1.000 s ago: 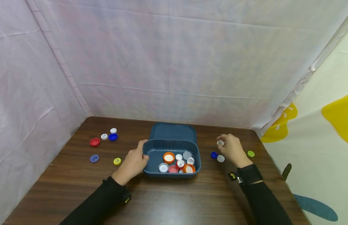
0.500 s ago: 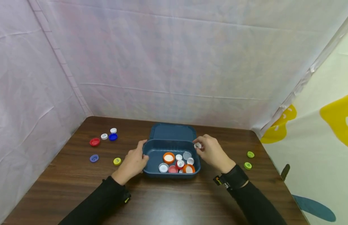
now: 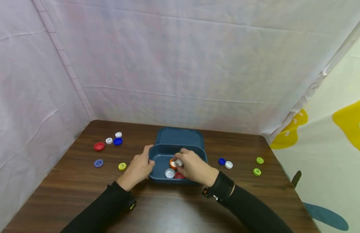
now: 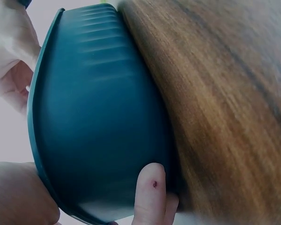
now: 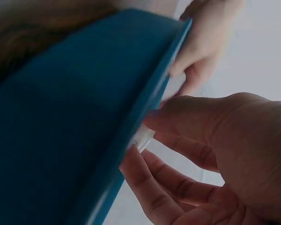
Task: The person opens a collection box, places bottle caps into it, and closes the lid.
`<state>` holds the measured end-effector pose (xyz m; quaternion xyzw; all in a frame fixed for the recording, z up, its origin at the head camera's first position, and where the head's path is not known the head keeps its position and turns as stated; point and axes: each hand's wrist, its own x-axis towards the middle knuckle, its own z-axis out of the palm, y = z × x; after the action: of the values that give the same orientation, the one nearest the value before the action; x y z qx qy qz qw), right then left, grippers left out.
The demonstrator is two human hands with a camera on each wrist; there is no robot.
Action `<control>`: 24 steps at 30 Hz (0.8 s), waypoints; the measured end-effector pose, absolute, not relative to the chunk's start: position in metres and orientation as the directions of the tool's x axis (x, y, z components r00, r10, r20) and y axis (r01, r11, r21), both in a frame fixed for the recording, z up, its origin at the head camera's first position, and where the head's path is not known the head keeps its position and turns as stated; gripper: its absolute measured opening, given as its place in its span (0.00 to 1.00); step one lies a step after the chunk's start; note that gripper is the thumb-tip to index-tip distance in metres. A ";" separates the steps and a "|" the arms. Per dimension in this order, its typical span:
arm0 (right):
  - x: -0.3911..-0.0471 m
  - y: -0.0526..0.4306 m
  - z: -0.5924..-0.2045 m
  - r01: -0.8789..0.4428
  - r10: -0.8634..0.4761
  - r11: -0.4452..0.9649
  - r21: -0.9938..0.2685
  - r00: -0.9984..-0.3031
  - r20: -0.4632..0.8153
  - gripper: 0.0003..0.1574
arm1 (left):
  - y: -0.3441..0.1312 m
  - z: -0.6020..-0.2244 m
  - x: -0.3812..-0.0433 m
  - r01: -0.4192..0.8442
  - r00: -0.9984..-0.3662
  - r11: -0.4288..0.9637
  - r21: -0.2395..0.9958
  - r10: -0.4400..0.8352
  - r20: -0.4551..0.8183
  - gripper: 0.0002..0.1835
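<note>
A dark blue plastic box (image 3: 160,161) stands mid-table with its lid (image 3: 180,137) folded back. My left hand (image 3: 138,168) grips its left end, thumb over the rim; in the left wrist view, fingertips (image 4: 151,192) press the outer wall (image 4: 98,117). Over the inside of the box, my right hand (image 3: 195,166) pinches a white bottle cap (image 3: 178,162) between thumb and fingers; the right wrist view shows that cap (image 5: 143,137) partly behind the rim. Beneath lie an orange-rimmed cap (image 3: 172,164), a white cap (image 3: 169,173) and a red cap (image 3: 179,175). My right hand hides the box's right part.
On the left lie a red cap (image 3: 99,146), a dark blue cap (image 3: 118,141), a violet-blue cap (image 3: 98,163), a yellow cap (image 3: 122,166) and two white ones. To the right are a blue cap (image 3: 222,161), a white cap (image 3: 229,165) and two green caps (image 3: 257,172).
My right hand has carried the white cap leftward from the table's right side, past the box's right rim, to over its inside. My left hand has kept its grip on the box.
</note>
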<state>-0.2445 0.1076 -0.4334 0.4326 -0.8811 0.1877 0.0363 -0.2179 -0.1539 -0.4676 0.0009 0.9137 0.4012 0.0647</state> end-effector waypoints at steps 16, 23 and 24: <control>-0.245 0.104 -0.434 -0.784 -0.771 0.528 -0.327 -0.604 0.203 0.17 | -0.154 -0.471 -0.219 -0.036 -0.992 0.676 0.736 0.066 -0.108 0.40; -0.254 0.118 -0.431 -0.748 -0.720 0.570 -0.340 -0.654 0.232 0.18 | -0.154 -0.470 -0.219 -0.028 -0.994 0.680 0.733 0.062 -0.095 0.40; -0.255 0.121 -0.430 -0.743 -0.711 0.576 -0.342 -0.661 0.239 0.18 | -0.154 -0.470 -0.219 -0.027 -0.994 0.680 0.733 0.061 -0.093 0.39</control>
<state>-0.2549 0.1209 -0.4301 0.4097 -0.8869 0.2099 0.0375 -0.2186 -0.1544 -0.4699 0.0095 0.9149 0.3998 0.0551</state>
